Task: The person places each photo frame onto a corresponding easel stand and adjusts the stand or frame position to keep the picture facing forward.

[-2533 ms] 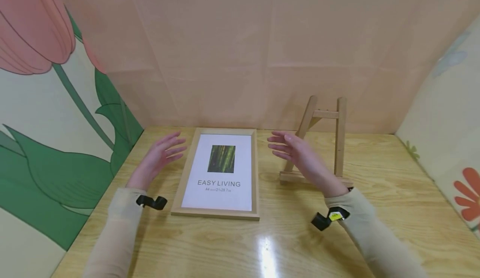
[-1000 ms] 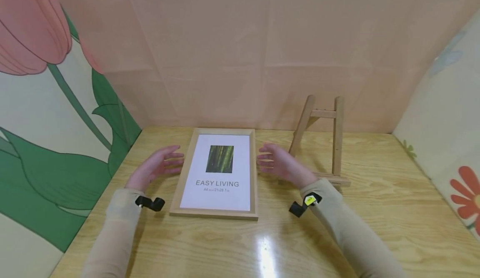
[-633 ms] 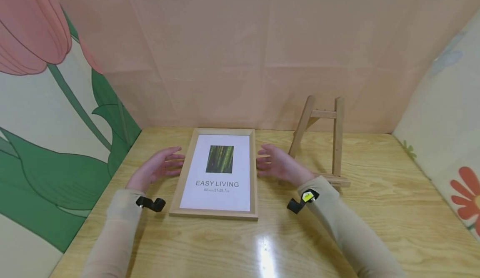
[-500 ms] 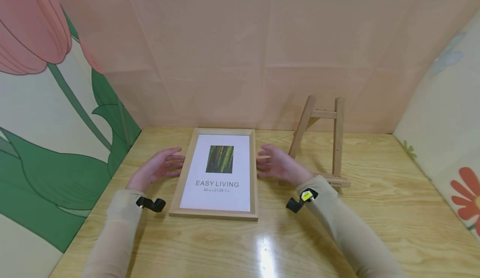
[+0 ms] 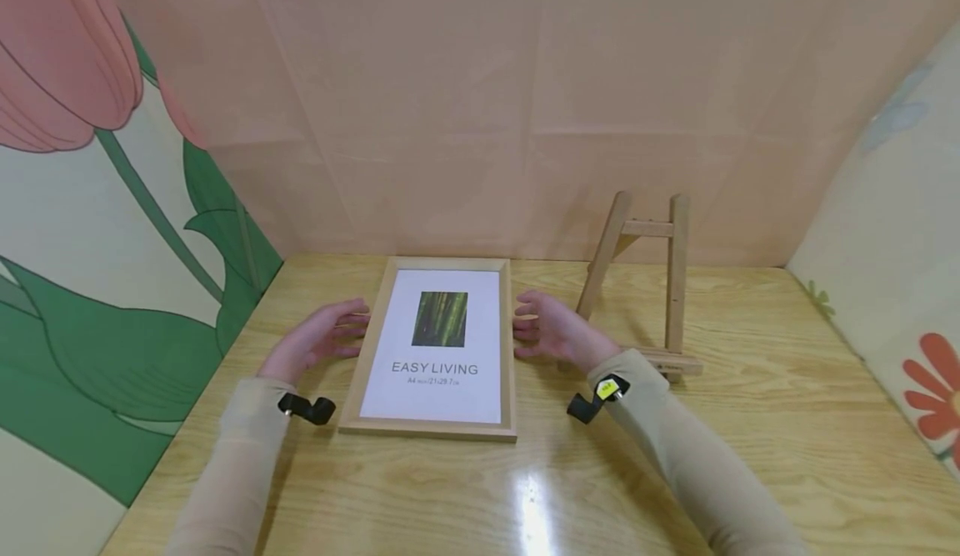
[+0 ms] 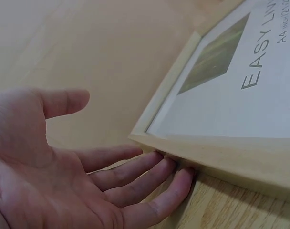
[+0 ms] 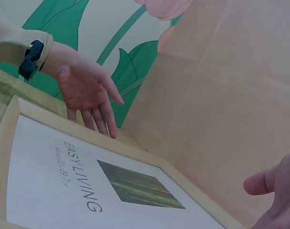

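A light wooden picture frame (image 5: 431,356) lies flat on the table, its white insert printed with a green bamboo photo and the words EASY LIVING. At its left side is my left hand (image 5: 318,339), palm turned inward. The left wrist view shows its fingertips (image 6: 185,174) right at the lower edge of the frame, with the thumb raised apart. Opposite, my right hand (image 5: 558,331) has its loosely bent fingers at the frame's right edge. Only part of that hand, including its thumb (image 7: 262,182), shows in the right wrist view.
A small wooden easel (image 5: 678,289) stands upright behind and right of my right hand, partly hidden by the forearm. The wood-grain table (image 5: 750,439) ends at a pink backdrop (image 5: 450,106). Flower-painted panels rise at left and right.
Both hands have come down to the frame's sides, the right hand moving left from in front of the easel. In the last half second they shift only slightly. The frame stays put.
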Tool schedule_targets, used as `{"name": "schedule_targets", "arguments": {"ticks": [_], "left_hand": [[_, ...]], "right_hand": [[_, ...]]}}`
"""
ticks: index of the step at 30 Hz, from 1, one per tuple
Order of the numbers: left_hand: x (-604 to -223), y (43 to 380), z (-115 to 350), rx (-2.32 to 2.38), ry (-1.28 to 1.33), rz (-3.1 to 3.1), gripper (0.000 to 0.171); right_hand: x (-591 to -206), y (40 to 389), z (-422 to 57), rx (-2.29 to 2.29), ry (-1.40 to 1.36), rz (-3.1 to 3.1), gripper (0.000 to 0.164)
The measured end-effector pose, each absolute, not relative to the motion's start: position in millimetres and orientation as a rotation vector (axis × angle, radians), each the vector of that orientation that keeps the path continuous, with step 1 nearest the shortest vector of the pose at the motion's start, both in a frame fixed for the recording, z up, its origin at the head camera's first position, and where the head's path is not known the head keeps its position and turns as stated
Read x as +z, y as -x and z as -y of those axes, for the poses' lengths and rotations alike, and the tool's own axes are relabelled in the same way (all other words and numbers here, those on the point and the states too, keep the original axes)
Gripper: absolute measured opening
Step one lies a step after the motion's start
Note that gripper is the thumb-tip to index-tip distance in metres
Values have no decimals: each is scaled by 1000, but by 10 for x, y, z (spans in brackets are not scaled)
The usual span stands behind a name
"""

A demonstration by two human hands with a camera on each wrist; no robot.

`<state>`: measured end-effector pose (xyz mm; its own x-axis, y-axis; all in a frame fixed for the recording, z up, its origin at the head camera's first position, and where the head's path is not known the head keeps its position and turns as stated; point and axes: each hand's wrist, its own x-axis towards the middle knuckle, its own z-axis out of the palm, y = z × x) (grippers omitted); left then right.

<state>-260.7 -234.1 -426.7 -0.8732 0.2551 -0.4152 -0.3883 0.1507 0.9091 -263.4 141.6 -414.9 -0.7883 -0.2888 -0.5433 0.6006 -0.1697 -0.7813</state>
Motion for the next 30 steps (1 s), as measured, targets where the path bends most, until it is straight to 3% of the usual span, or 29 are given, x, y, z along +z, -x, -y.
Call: {"name": "schedule_targets", "arguments": {"ticks": [4, 13, 18, 22, 27, 30], "left_hand": [[-4289, 2621, 2323, 1721, 134, -2012, 72], [-4287, 2605, 2318, 1709, 135, -2023, 58], [-4291, 2597, 2318, 1696, 139, -2032, 64], [-4304, 2608, 2330, 1699, 132, -2021, 62], [-4300, 2615, 2344, 1722, 98, -1997, 57], [-4307, 2615, 2356, 1726, 81, -1990, 58]], "right_hand": [[-4155, 2657, -1414, -1996, -399, -1514, 66], [-4131, 2677, -1421, -1988, -452, -1463, 77], [-4133, 2674, -1420, -1966, -443, -1461, 76], [-4121, 2662, -1417, -1986, -430, -1426, 57], [-4085, 2630, -1416, -2050, -348, -1388, 11], [-4089, 2612, -1417, -2031, -287, -1418, 7]]}}
